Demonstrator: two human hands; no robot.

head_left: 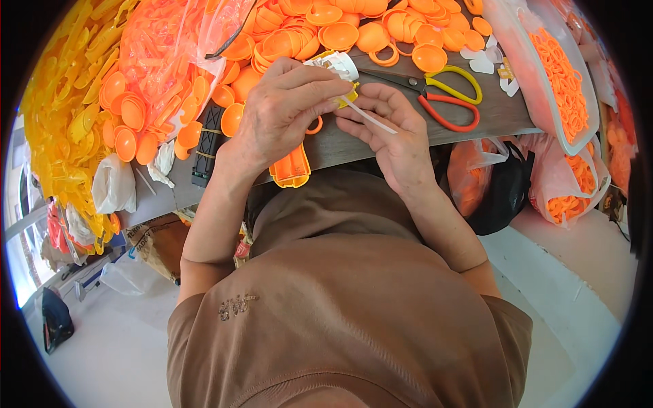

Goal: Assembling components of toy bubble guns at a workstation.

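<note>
My left hand (277,112) pinches a small yellow plastic piece (348,102) above the table's front edge. A thin white strip (371,117) slants from that piece down to my right hand (403,143), whose curled fingers close around it; the exact grip is partly hidden. Just beyond my fingertips lies a white round part (340,63) with yellow on it. Below my left hand, an orange plastic piece with a yellow rim (291,168) juts past the table edge. To the right of my hands rest scissors (439,92) with one yellow and one red handle.
Orange plastic scoops (340,35) are heaped at the back. A yellow pile of plastic pieces (85,122) rises at left, near a black bar-shaped thing (206,146). A clear tub (581,144) of orange rings stands at right; bags (568,183) hang below it.
</note>
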